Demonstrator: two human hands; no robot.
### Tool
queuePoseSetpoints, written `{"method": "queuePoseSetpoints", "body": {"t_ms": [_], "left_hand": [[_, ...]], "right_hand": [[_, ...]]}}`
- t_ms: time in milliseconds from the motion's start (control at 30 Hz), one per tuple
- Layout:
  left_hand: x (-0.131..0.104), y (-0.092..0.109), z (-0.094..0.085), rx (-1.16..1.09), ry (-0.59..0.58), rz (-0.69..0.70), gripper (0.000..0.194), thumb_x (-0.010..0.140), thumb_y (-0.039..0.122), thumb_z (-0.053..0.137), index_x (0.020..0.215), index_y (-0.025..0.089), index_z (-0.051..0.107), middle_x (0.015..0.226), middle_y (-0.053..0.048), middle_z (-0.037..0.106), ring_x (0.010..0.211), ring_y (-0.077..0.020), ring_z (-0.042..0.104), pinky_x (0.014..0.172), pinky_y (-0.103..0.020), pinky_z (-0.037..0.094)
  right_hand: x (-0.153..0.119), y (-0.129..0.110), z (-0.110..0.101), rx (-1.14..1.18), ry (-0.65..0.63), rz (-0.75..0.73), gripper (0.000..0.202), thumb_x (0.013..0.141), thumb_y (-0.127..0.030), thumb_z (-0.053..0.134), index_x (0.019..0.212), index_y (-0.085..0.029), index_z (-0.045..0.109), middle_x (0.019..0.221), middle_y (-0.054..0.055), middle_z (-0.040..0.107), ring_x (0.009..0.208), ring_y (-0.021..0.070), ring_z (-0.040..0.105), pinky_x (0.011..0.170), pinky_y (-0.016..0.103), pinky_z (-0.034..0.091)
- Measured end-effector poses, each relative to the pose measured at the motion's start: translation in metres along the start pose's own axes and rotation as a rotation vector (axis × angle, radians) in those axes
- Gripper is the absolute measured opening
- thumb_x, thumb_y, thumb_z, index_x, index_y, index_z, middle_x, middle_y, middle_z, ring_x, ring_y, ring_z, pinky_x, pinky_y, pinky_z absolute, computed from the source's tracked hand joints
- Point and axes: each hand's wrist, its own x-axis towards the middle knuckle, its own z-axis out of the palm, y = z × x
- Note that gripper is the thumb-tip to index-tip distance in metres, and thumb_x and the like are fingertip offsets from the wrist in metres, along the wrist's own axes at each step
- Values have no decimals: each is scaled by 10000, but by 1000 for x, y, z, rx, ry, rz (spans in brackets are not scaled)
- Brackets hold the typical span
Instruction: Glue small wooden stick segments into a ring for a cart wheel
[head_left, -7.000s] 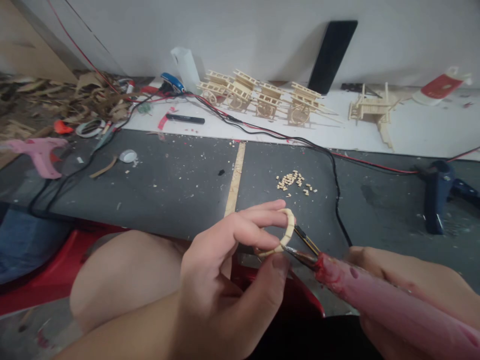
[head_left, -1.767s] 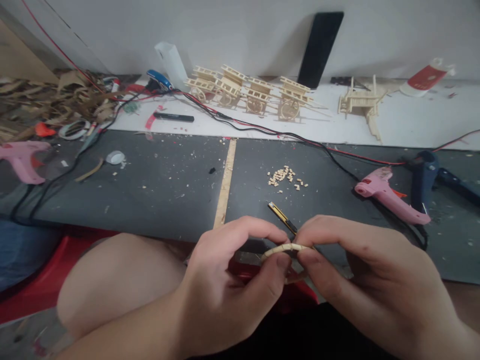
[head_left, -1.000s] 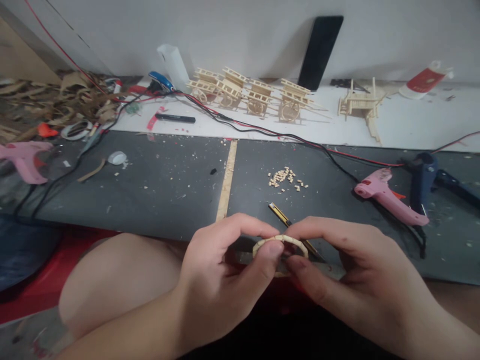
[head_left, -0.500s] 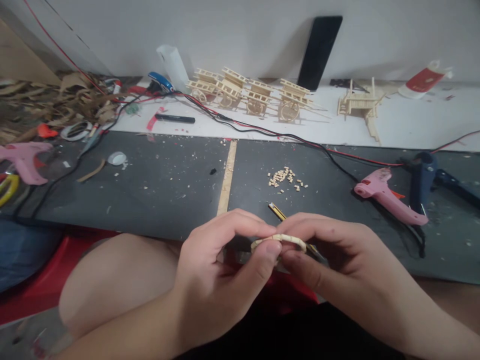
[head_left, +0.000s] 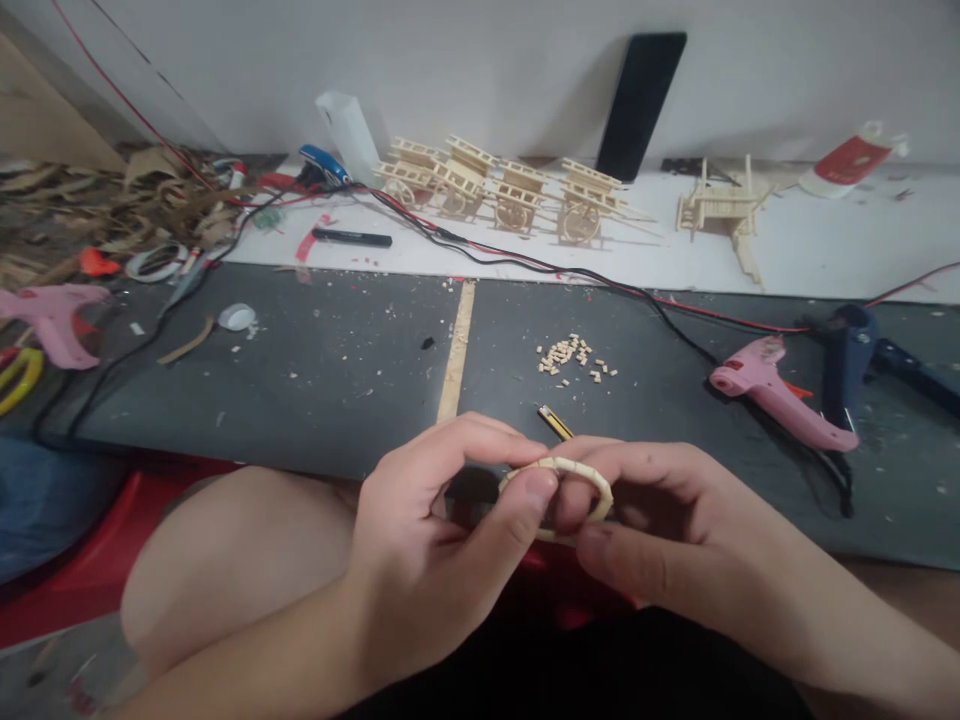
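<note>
A small pale wooden ring (head_left: 594, 476), made of short segments, is held between both hands above the near table edge. My left hand (head_left: 450, 530) pinches its left side between thumb and fingers, hiding that part. Closed about the ring's right side is my right hand (head_left: 675, 530), with a fingertip inside the loop and the thumb at its lower right. A yellow-and-black utility knife (head_left: 553, 421) lies just beyond my fingers, partly covered by them. Farther off is a pile of tiny wooden pieces (head_left: 566, 353).
Several miniature wooden carts (head_left: 514, 195) stand along the white back strip, near a leaning black phone (head_left: 642, 105). Pink glue guns lie at right (head_left: 780, 390) and left (head_left: 56, 320). Black cables (head_left: 487, 258) cross the grey table (head_left: 337, 390). Wood scraps (head_left: 112, 210) heap at far left.
The ring has tilted up so its opening shows more. My right thumb has moved down and away from the left thumb. Items on the table stay put.
</note>
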Motion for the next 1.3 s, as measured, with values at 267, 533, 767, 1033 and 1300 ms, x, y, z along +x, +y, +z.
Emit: {"method": "queuePoseSetpoints", "body": {"t_ms": [267, 533, 767, 1033, 1300], "left_hand": [[0, -1, 1, 5, 105, -54, 166, 984, 103, 807, 1000, 268, 791, 968, 59, 837, 849, -89, 805, 761, -152, 646], [0, -8, 0, 80, 202, -113, 163, 1008, 164, 818, 1011, 327, 820, 993, 85, 822, 747, -75, 733, 876, -214, 663], [2, -6, 3, 66, 198, -148, 159, 989, 148, 817, 975, 306, 821, 963, 57, 814, 787, -111, 750, 857, -248, 668], [3, -2, 3, -5, 150, -153, 149, 985, 143, 814, 964, 291, 809, 968, 49, 798, 793, -108, 738, 919, -265, 677], [3, -2, 1, -103, 93, -161, 156, 1016, 138, 781, 968, 285, 803, 982, 37, 792, 889, -119, 734, 927, -232, 644]], "right_hand": [[-6, 11, -10, 137, -35, 95, 312, 1045, -317, 846, 1339, -300, 743, 1115, 5, 769, 882, 92, 672, 732, 171, 543], [-6, 3, -14, -168, 155, 111, 334, 1027, -460, 844, 1288, -269, 758, 1108, 26, 802, 915, 116, 726, 772, 169, 594], [-8, -2, 5, -1081, 587, -519, 145, 994, -168, 662, 974, -251, 779, 808, -23, 814, 598, 92, 684, 581, 175, 547], [-5, 23, 19, -1263, 435, -665, 405, 1109, -141, 524, 1507, -146, 600, 708, -88, 720, 525, 71, 652, 586, 156, 537], [5, 28, 26, -934, 372, -508, 366, 1140, -218, 577, 1500, -218, 641, 708, -107, 647, 502, 56, 521, 525, 132, 488]]}}
